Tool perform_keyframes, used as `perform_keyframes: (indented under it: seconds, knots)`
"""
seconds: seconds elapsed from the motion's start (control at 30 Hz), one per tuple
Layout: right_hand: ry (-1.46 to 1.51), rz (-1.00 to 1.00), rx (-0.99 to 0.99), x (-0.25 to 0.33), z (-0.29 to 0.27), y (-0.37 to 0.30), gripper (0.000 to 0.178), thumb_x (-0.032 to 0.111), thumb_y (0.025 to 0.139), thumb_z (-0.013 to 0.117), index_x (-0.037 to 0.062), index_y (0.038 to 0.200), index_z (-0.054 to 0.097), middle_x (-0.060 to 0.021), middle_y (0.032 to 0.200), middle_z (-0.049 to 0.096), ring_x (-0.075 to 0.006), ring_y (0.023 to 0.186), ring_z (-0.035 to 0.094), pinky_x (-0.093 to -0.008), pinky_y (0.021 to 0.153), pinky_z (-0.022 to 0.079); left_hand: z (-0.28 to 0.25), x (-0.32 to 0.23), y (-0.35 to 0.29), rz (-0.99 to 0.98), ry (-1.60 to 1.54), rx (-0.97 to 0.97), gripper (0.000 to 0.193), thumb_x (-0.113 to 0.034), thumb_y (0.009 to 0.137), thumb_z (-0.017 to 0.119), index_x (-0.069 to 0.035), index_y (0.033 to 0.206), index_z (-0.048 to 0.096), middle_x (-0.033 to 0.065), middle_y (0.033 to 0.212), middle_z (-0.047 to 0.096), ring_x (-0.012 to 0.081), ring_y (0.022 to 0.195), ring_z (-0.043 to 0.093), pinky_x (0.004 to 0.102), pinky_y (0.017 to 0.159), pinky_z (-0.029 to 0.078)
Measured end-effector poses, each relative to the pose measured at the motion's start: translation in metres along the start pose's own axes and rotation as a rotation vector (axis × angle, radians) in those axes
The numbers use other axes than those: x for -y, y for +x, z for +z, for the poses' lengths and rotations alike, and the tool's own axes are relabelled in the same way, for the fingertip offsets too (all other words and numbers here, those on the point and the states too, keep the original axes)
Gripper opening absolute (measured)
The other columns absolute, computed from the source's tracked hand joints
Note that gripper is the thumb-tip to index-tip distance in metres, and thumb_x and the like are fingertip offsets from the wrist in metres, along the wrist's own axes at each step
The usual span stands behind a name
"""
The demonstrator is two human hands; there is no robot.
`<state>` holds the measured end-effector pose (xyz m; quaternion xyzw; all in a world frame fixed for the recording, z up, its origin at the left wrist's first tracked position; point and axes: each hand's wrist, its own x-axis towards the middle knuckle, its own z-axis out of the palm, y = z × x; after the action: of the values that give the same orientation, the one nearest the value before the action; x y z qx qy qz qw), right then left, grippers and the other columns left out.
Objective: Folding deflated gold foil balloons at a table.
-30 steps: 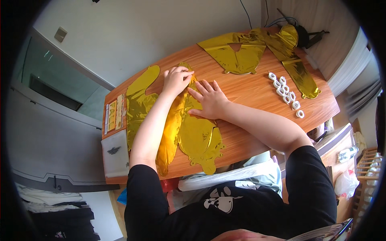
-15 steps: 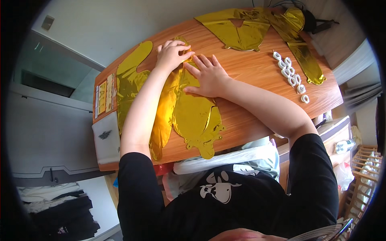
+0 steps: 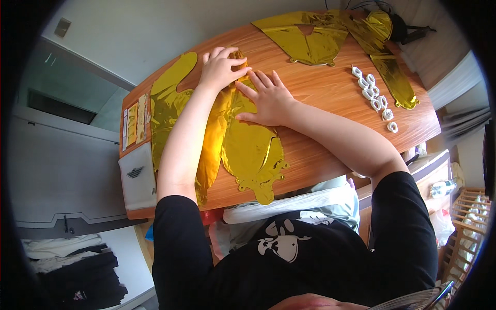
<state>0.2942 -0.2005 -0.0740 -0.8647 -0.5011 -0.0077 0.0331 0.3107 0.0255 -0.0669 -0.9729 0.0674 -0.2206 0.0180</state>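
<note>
A flat, uninflated gold foil balloon (image 3: 250,147) lies on the wooden table in front of me, with a long folded orange-gold strip along its left side. My left hand (image 3: 222,68) is at the strip's far end, its fingers bent and its thumb and forefinger closed around the foil's edge. Just right of it, my right hand (image 3: 268,101) lies flat with fingers spread, pressing on the balloon and the table. A second gold foil balloon (image 3: 168,95) is spread out under and left of my left forearm, which hides part of it.
More gold foil balloons (image 3: 312,44) lie at the table's far right. Several small white coils (image 3: 373,93) sit in rows right of my right hand. Printed cards (image 3: 135,123) and a white pouch (image 3: 137,173) rest at the table's left edge. A wooden rack (image 3: 467,219) stands lower right.
The fingers of my left hand have spread a little and shifted slightly on the foil. The near end of the balloon has moved slightly left. My right hand stays in place.
</note>
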Motion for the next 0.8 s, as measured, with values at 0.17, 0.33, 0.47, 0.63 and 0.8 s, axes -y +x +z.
perform_keyframes:
  seconds: [0.17,0.33,0.47,0.63,0.8]
  knots:
    - [0.005,0.002,0.004,0.000,-0.001,0.000,0.100,0.087,0.093,0.029,0.0212,0.167,0.018,-0.0250,0.170,0.020,-0.0391,0.159,0.017,-0.0588,0.127,0.011,0.002,0.006,-0.001,0.101,0.058,-0.017,0.036,-0.051,0.090,0.073,-0.031,0.118,0.080,-0.0004,0.145,0.060,0.0243,0.138,0.047,0.0509,0.111,0.031]
    - [0.031,-0.011,-0.013,0.003,-0.001,0.000,0.101,0.088,0.092,0.029,0.0208,0.167,0.019,-0.0252,0.169,0.021,-0.0393,0.159,0.017,-0.0591,0.127,0.012,0.000,0.003,-0.008,0.027,-0.014,-0.239,0.038,-0.046,0.096,0.067,-0.031,0.131,0.073,0.0046,0.155,0.050,0.0296,0.140,0.045,0.0540,0.114,0.030]
    - [0.025,0.011,0.015,-0.004,0.003,-0.002,0.102,0.087,0.092,0.033,0.0194,0.167,0.020,-0.0252,0.170,0.020,-0.0395,0.159,0.016,-0.0598,0.127,0.012,-0.024,-0.030,-0.027,0.148,-0.385,-0.377,0.040,-0.040,0.098,0.064,-0.027,0.135,0.068,0.0068,0.155,0.050,0.0319,0.139,0.046,0.0515,0.116,0.029]
    - [-0.056,-0.016,0.097,-0.003,-0.007,0.000,0.098,0.073,0.095,0.045,0.0181,0.169,0.011,-0.0236,0.172,0.014,-0.0394,0.160,0.010,-0.0603,0.127,0.010,-0.066,-0.067,-0.086,0.596,-0.323,-0.133,0.026,-0.042,0.099,0.062,-0.026,0.110,0.079,0.0031,0.147,0.056,0.0245,0.134,0.049,0.0423,0.110,0.035]
    - [-0.078,-0.036,0.111,0.000,-0.006,0.004,0.093,0.070,0.098,0.039,0.0190,0.169,0.008,-0.0238,0.172,0.012,-0.0399,0.160,0.011,-0.0611,0.126,0.012,-0.072,-0.090,-0.104,0.576,-0.266,0.095,0.031,-0.049,0.085,0.075,-0.029,0.108,0.082,-0.0067,0.150,0.055,0.0209,0.135,0.044,0.0410,0.110,0.033]
